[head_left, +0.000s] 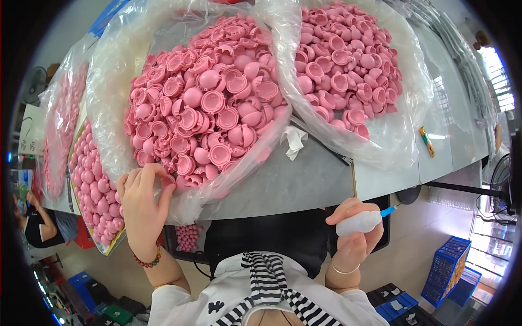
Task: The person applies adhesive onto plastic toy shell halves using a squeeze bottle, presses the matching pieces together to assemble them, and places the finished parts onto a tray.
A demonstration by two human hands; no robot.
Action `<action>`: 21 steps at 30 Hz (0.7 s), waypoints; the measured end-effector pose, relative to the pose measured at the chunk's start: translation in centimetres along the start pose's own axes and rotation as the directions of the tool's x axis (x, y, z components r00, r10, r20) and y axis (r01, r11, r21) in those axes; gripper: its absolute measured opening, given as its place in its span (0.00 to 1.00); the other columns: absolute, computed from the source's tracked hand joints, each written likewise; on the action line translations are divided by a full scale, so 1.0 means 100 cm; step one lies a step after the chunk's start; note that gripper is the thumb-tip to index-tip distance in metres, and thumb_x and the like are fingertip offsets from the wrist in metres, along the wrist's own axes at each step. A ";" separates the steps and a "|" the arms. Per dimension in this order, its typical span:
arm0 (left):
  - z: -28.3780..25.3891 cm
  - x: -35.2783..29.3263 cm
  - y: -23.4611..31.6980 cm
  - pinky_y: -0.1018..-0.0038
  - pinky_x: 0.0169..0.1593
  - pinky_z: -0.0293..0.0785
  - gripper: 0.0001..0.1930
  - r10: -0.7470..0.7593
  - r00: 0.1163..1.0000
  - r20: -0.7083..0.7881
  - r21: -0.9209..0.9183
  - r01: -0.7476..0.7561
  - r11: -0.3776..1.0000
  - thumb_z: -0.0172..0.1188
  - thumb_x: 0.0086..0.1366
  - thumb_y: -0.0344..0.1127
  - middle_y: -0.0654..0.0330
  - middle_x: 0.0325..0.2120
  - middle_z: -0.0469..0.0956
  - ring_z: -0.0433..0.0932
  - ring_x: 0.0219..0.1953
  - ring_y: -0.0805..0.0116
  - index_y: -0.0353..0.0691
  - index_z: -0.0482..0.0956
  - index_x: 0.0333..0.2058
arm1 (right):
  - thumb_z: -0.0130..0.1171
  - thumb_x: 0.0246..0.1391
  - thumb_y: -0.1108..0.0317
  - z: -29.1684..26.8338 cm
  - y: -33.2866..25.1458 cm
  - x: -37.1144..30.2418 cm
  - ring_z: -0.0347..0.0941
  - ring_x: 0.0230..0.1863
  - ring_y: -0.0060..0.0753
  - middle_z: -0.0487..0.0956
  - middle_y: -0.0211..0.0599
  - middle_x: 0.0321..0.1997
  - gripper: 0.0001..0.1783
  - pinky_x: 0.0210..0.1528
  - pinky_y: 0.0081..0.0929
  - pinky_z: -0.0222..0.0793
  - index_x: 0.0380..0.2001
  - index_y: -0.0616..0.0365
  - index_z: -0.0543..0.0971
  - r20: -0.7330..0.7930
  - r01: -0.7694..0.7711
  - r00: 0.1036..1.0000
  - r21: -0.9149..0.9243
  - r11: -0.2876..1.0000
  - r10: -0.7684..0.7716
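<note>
My left hand (142,202) is at the near left edge of a heap of pink plastic half shells (212,101), which lies in a clear plastic bag (111,103). Its thumb and fingers are closed round one pink half shell (168,180), partly hidden by the fingers. In front of my body on the right, my right hand (356,239) grips a small white squeeze bottle (359,223). The bottle is tilted, its narrow blue nozzle (388,211) pointing up and to the right, away from the shells.
A second clear bag (418,103) of pink shells (359,60) stands at the far right. A crumpled white tissue (294,142) and a small yellow-green tube (427,142) lie on the grey table (321,179). Pink balls fill a tray (98,190) at left. Blue crates (446,271) stand lower right.
</note>
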State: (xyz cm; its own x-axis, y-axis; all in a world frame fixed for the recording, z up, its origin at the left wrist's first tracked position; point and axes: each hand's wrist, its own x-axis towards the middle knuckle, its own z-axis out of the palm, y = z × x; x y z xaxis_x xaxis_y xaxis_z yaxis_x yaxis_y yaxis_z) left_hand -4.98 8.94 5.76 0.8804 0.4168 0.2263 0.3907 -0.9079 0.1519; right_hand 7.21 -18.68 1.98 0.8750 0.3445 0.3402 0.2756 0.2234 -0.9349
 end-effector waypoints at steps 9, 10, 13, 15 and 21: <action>-0.001 -0.013 0.055 0.81 0.27 0.68 0.08 -0.200 0.962 -0.189 -0.952 -0.130 0.276 0.51 0.43 0.16 0.55 0.24 0.72 0.70 0.23 0.72 0.35 0.73 0.23 | 0.53 0.46 0.60 0.004 -0.005 0.001 0.68 0.29 0.35 0.77 0.48 0.29 0.17 0.30 0.27 0.66 0.30 0.67 0.72 0.106 -0.028 0.994 0.255 0.967 0.001; 0.006 -0.013 0.065 0.80 0.26 0.69 0.10 -0.023 0.983 -0.183 -0.954 -0.172 0.245 0.52 0.41 0.16 0.54 0.25 0.74 0.73 0.23 0.71 0.36 0.74 0.24 | 0.54 0.44 0.61 0.008 -0.004 0.004 0.70 0.31 0.38 0.78 0.50 0.33 0.17 0.33 0.29 0.67 0.29 0.68 0.73 0.210 -0.012 0.976 0.321 0.947 -0.059; 0.027 -0.004 0.094 0.78 0.32 0.73 0.11 0.348 0.937 -0.044 -0.987 -0.094 0.128 0.56 0.46 0.17 0.53 0.32 0.77 0.77 0.30 0.69 0.31 0.77 0.31 | 0.56 0.40 0.68 0.015 -0.014 0.009 0.74 0.36 0.42 0.77 0.52 0.37 0.17 0.38 0.31 0.68 0.35 0.65 0.72 0.401 0.018 0.909 0.236 0.972 -0.114; 0.031 -0.010 0.107 0.76 0.37 0.74 0.11 0.279 0.939 0.203 -0.946 0.262 -0.191 0.54 0.50 0.16 0.51 0.39 0.74 0.77 0.35 0.67 0.29 0.75 0.35 | 0.57 0.42 0.69 0.020 -0.012 0.003 0.74 0.36 0.42 0.76 0.54 0.38 0.17 0.38 0.29 0.69 0.37 0.65 0.70 0.320 0.054 0.940 0.200 0.978 -0.117; 0.054 -0.020 0.109 0.74 0.49 0.69 0.22 0.400 0.868 0.296 -0.782 0.460 -0.420 0.56 0.52 0.18 0.49 0.47 0.68 0.71 0.46 0.65 0.27 0.67 0.48 | 0.52 0.47 0.70 0.009 0.002 -0.007 0.72 0.30 0.32 0.75 0.50 0.29 0.18 0.32 0.25 0.68 0.40 0.68 0.62 0.127 -0.063 0.991 0.250 0.966 0.031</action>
State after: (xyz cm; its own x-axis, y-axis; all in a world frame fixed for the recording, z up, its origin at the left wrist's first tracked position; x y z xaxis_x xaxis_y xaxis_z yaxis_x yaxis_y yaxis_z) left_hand -1.00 -2.01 1.79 0.9995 -0.0146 -0.0274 0.0306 0.6083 0.7931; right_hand 6.24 -18.05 1.65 0.8254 0.4644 0.3209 0.1120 0.4224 -0.8994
